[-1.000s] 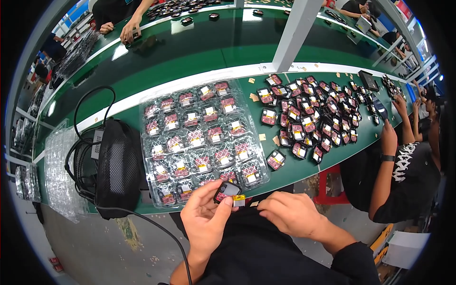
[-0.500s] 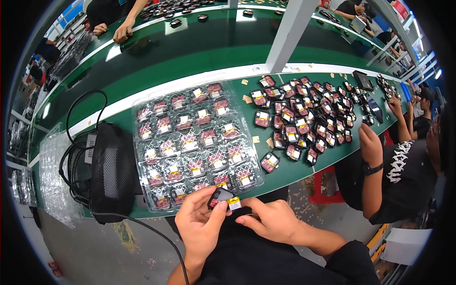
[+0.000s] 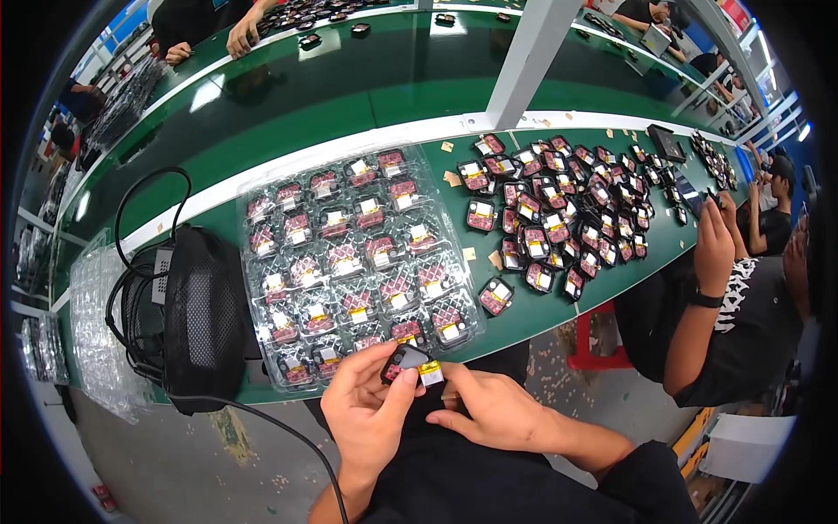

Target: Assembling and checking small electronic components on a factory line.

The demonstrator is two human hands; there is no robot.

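Now I am holding a small dark square module with a red board and yellow tab (image 3: 410, 364) just below the table's (image 3: 349, 105) near edge.

Currently my left hand (image 3: 367, 410) is keeping its grip clamped on the module while my right hand (image 3: 493, 410) is pinching at the yellow tab. To do this well, I am judging that I should steady it close by the clear plastic blister tray of like modules (image 3: 358, 262) and press the tab squarely, without bending it.
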